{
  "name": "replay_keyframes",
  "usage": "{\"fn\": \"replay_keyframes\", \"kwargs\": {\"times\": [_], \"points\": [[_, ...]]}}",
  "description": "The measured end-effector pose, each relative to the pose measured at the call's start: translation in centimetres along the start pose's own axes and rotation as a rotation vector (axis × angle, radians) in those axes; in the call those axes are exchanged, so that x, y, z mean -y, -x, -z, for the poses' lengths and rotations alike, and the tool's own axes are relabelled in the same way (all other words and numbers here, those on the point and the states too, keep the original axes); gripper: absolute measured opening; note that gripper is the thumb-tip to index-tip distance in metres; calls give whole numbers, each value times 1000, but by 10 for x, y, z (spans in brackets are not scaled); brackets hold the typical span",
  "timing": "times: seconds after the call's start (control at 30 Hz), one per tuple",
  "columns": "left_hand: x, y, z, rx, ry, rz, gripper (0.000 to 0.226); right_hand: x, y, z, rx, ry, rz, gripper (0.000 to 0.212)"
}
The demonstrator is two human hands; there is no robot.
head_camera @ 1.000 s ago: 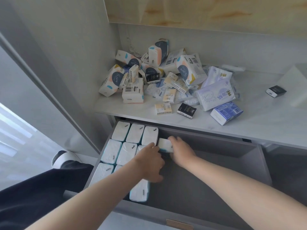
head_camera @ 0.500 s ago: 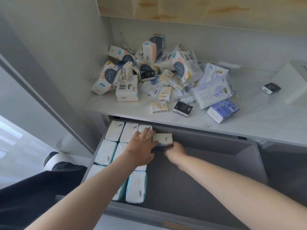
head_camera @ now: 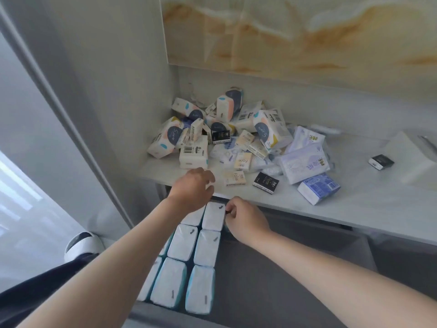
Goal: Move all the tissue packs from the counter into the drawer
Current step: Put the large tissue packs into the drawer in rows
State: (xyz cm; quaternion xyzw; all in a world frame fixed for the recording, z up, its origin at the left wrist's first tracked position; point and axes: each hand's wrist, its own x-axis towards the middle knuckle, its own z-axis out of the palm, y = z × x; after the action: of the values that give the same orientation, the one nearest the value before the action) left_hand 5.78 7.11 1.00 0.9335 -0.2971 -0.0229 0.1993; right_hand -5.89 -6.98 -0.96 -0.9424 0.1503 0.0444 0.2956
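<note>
A heap of mixed tissue packs [head_camera: 236, 138] lies at the back left of the white counter [head_camera: 354, 209]. In front of it sit a cream pack [head_camera: 234, 178], a black pack [head_camera: 266, 182] and a blue pack [head_camera: 318, 188]. The open grey drawer [head_camera: 272, 280] below holds several white packs in rows along its left side. My right hand [head_camera: 246, 218] pinches the right edge of the rear white pack [head_camera: 214, 216] in the drawer. My left hand [head_camera: 191, 188] hovers over the counter's front edge with loosely curled fingers and holds nothing.
A lone black pack [head_camera: 380, 161] lies beside a white box [head_camera: 411, 157] at the counter's right. A grey wall panel [head_camera: 94, 114] bounds the left side. The drawer's right half shows its bare floor. A white shoe [head_camera: 82, 245] is on the floor at lower left.
My right hand has set the white pack upright at the end of the drawer's back row. My left hand has lifted off the packs and moved up over the counter edge.
</note>
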Motion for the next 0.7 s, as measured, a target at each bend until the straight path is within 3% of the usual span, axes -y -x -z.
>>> {"fn": "replay_keyframes", "kwargs": {"times": [0.17, 0.3, 0.4, 0.47, 0.7], "points": [[43, -26, 27, -224, 146, 191, 33, 47, -60, 24, -144, -69, 121, 27], [62, -40, 23, -87, 169, 352, 58, 74, -110, 28, -36, 66, 169, 62], [60, -48, 14, -42, 376, 341, 64, 82, -131, 20, 121, 155, 143, 83], [57, -51, 11, -76, 475, 326, 67, 83, -135, 15, 167, 89, 95, 84], [48, -39, 15, -123, 432, 213, 87, 62, -125, 16, -2, -34, 136, 83]]}}
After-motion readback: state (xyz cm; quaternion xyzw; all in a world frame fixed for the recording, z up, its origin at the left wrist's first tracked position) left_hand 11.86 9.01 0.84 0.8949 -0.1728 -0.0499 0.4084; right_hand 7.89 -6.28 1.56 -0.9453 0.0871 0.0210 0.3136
